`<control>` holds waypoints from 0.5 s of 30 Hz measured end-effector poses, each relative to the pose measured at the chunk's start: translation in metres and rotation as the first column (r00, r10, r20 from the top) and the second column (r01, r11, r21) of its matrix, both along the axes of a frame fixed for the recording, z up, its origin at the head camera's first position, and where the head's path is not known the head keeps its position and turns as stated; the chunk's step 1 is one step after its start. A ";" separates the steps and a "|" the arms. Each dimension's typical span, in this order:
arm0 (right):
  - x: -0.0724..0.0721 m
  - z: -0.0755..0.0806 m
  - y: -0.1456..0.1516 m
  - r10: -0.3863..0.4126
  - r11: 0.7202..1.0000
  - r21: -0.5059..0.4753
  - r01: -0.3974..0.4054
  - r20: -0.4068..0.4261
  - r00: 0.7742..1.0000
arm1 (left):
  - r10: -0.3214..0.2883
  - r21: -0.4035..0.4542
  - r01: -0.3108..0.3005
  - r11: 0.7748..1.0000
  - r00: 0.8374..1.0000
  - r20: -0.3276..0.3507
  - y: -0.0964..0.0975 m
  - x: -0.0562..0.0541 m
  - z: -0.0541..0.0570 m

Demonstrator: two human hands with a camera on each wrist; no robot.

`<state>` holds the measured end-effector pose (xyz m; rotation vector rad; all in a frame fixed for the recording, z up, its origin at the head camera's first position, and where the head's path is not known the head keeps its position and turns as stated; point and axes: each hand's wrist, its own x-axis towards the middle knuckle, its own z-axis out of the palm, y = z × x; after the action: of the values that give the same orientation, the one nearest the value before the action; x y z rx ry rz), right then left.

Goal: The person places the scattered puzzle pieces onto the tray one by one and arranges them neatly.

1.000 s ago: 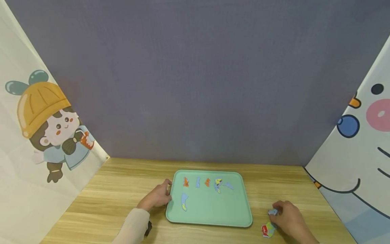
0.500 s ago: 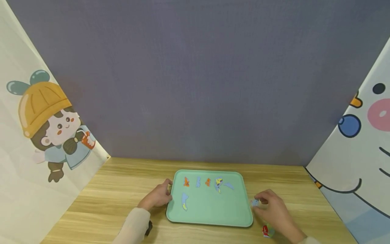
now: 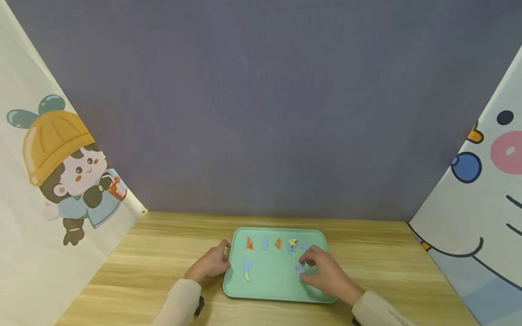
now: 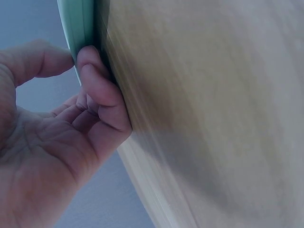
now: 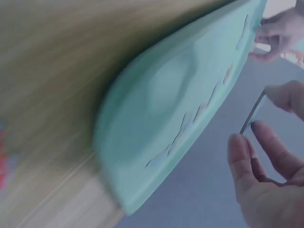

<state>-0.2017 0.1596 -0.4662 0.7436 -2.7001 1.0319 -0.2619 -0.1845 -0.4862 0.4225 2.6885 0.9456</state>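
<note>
My right hand (image 3: 324, 274) pinches a small light-blue puzzle piece (image 3: 300, 268) between thumb and fingers above the right half of the mint-green tray (image 3: 269, 290). Seen edge-on in the right wrist view, the thin piece (image 5: 251, 114) is held clear of the tray surface. At the tray's left side, my left hand (image 3: 212, 261) grips the rim, its thumb and curled fingers against the edge (image 4: 78, 23). On the tray lie two orange pieces, one being this left orange piece (image 3: 249, 243), a blue piece (image 3: 265, 243), a yellow-and-blue piece (image 3: 292, 244) and a blue-yellow piece (image 3: 247, 270).
Another pale-blue piece (image 3: 303, 246) is partly covered by my right hand. A blurred red piece (image 5: 4, 164) lies on the wooden table (image 3: 175, 235) right of the tray. A grey panel (image 3: 261, 113) stands behind, with printed cloths at both sides.
My right hand has carried the light-blue piece leftward from the table to above the tray. The red piece is now hidden in the head view. My left hand stays at the rim.
</note>
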 end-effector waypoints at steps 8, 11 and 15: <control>-0.015 -0.001 -0.043 0.122 0.989 0.077 -0.128 0.073 0.990 | 0.005 -0.001 -0.005 1.000 1.000 0.007 -0.001 -0.001 -0.002; -0.021 -0.003 -0.057 0.131 0.983 0.118 -0.142 0.102 0.986 | 0.017 0.009 -0.017 1.000 1.000 0.016 -0.001 -0.001 -0.002; -0.028 -0.007 -0.072 0.150 0.975 0.146 -0.167 0.118 0.982 | 0.016 0.024 -0.016 1.000 1.000 0.010 -0.002 -0.001 -0.002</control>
<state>-0.2297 0.0878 -0.4728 0.9724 -2.8784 0.9247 -0.2633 -0.1869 -0.4882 0.4012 2.6777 0.9830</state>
